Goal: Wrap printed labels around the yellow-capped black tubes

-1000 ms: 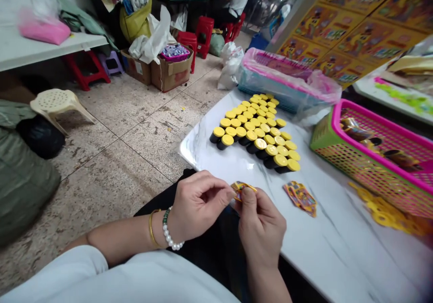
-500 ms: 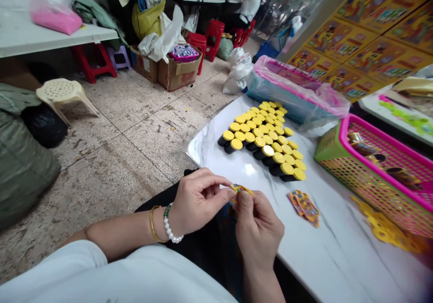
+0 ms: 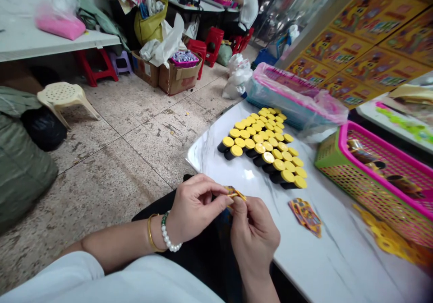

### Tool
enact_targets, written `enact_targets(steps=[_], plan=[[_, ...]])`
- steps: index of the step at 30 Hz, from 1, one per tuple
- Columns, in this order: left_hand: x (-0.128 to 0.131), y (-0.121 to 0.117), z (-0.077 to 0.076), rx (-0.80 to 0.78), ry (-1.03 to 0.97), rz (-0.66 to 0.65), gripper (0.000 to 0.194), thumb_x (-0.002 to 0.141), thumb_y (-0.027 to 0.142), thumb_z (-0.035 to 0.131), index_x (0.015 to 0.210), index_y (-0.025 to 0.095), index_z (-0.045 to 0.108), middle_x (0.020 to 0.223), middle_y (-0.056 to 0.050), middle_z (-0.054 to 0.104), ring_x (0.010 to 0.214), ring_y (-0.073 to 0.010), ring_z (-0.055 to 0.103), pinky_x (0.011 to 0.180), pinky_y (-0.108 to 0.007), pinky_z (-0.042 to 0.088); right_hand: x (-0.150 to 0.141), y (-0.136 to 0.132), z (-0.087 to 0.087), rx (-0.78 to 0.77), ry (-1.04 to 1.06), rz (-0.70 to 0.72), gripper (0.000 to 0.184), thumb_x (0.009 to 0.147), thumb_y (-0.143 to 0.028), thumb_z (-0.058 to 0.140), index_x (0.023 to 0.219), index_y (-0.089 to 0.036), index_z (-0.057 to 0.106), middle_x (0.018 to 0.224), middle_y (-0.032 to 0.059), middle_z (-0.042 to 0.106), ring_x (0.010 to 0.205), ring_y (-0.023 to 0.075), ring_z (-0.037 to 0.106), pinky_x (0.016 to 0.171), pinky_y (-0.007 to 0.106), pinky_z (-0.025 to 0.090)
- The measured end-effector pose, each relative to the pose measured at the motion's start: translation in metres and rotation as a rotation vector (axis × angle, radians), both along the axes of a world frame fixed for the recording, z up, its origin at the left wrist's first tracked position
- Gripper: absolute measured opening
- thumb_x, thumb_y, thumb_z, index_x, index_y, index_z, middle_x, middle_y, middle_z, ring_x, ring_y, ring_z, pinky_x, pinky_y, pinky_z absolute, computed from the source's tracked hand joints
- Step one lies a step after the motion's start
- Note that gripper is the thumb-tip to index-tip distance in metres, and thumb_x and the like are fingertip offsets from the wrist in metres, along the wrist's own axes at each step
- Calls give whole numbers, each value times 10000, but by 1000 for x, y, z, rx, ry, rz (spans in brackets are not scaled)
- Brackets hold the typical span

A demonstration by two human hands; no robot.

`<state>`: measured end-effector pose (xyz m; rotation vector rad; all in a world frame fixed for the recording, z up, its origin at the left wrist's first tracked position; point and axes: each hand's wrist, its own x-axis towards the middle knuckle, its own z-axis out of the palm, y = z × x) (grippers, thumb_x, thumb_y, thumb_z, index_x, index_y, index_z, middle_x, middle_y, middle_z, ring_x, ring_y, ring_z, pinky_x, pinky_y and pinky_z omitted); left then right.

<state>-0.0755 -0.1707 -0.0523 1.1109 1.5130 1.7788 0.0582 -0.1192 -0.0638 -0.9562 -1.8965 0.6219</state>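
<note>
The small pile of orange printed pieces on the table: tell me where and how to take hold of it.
Probably best to set the grip across the middle of the pile, on its two long edges, from above and the near side. It lies low, longer than wide, its pieces overlapping; the yellow-capped containers stand beyond it and the green basket to its right.

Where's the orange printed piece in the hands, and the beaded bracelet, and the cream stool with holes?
Orange printed piece point(image 3: 231, 190): head view, its uncovered upper part.
Beaded bracelet point(image 3: 165, 236): head view, a white bead.
Cream plastic stool point(image 3: 62, 94): head view, its seat.
</note>
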Motion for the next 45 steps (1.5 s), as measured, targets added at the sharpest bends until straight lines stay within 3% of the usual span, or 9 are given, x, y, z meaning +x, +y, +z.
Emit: enact_targets(steps=[8, 16, 24, 26, 29, 31, 36, 40, 45], plan=[[-7, 1, 3, -48, -77, 15, 141, 815, 263, 760, 765, 131, 749, 736, -46, 649, 592, -94, 545, 522, -205, 430, -4, 2, 1, 21, -22, -15, 141, 960, -215, 643, 824, -197, 678, 756, -4, 621, 681, 127, 571, 632, 250, 453], [-7, 1, 3, -52, -187, -21, 185, 736, 270, 817, 854, 128, 809, 812, -74, 670, 585, -80, 521, 515, -200, 431, -13, 3, 4, 149, -81, 39, 156, 961, -173, 620, 809, -195, 649, 750, -8, 593, 648, 104, 576, 615, 213, 477], [-31, 7, 3, -307, -479, -270, 320, 753, 421, 802, 847, 115, 793, 622, -20, 636, 435, -39, 413, 410, -179, 296, -27, 17, 11, 83, -109, 215, 352, 1023, -244, 508, 675, -202, 547, 616, -36, 534, 528, 93, 502, 492, 209, 371], [-35, 8, 3, -306, -495, -264, 329, 738, 427, 811, 803, 108, 766, 610, -16, 634, 424, -36, 418, 403, -173, 282, -31, 28, 17, 116, -152, 149, 388, 1041, -323, 476, 682, -203, 560, 612, -28, 535, 543, 106, 511, 534, 229, 382], [-36, 11, 3, -331, -537, -222, 334, 689, 410, 841, 745, 116, 692, 566, 1, 620, 387, -39, 425, 380, -165, 243, -42, 52, 26, 240, -258, -178, 411, 974, -509, 558, 693, -209, 535, 661, -7, 528, 585, 140, 498, 561, 274, 343], [-35, 13, 3, -349, -563, -221, 345, 684, 415, 838, 738, 129, 653, 525, 14, 602, 358, -47, 430, 367, -163, 214, -51, 69, 30, 232, -414, -330, 400, 867, -550, 689, 721, -211, 536, 730, 13, 559, 611, 158, 490, 552, 288, 294], [-40, 13, 2, -366, -620, -249, 379, 661, 412, 858, 842, 109, 718, 636, -30, 682, 372, -29, 431, 377, -158, 203, -65, 89, 30, 22, -685, -342, 235, 847, -370, 724, 773, -202, 578, 809, 32, 621, 638, 168, 507, 565, 289, 241], [-50, 16, 3, -399, -648, -252, 371, 631, 402, 882, 790, 95, 747, 528, -5, 599, 406, -29, 403, 382, -157, 170, -67, 89, 25, -23, -642, -370, 173, 839, -336, 694, 857, -202, 588, 764, 15, 618, 630, 169, 507, 584, 285, 256], [-47, 31, 11, -359, -738, -246, 437, 536, 424, 932, 741, 110, 709, 441, 54, 500, 391, -21, 351, 374, -153, 140, -58, 89, 24, 12, -480, -271, 154, 807, -306, 668, 765, -208, 557, 735, 16, 621, 656, 182, 568, 610, 297, 362]])
